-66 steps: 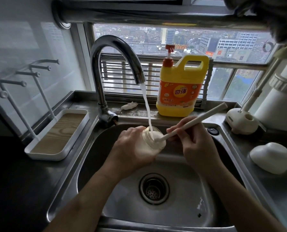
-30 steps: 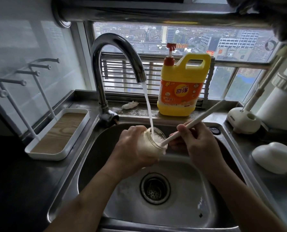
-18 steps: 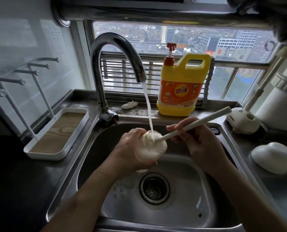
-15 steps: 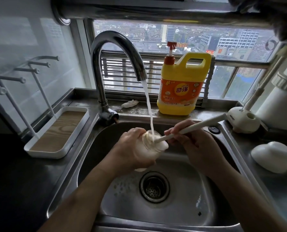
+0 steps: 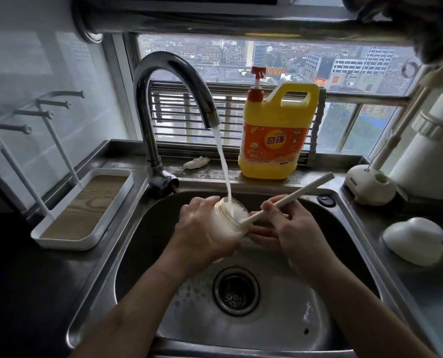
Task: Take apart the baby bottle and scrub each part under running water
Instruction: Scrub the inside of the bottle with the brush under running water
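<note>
My left hand (image 5: 202, 228) grips the clear bottle body (image 5: 228, 215) over the steel sink (image 5: 143, 228), its open mouth tilted up and to the right. Water from the curved tap (image 5: 171, 81) runs straight into the mouth. My right hand (image 5: 290, 228) pinches the cream handle of a bottle brush (image 5: 292, 195); the brush head sits inside the bottle, hidden by foam and water. A white domed bottle part (image 5: 414, 241) lies on the counter at the right.
A yellow detergent jug (image 5: 274, 135) with a red pump stands on the ledge behind the sink. A white drying rack with a wood-look tray (image 5: 83, 205) is at the left. A white brush holder (image 5: 370, 184) and a white appliance (image 5: 426, 151) stand at the right. The drain (image 5: 235, 290) lies below my hands.
The brush handle has swung up and down and slid in and out of the bottle mouth while my left hand kept the bottle under the stream.
</note>
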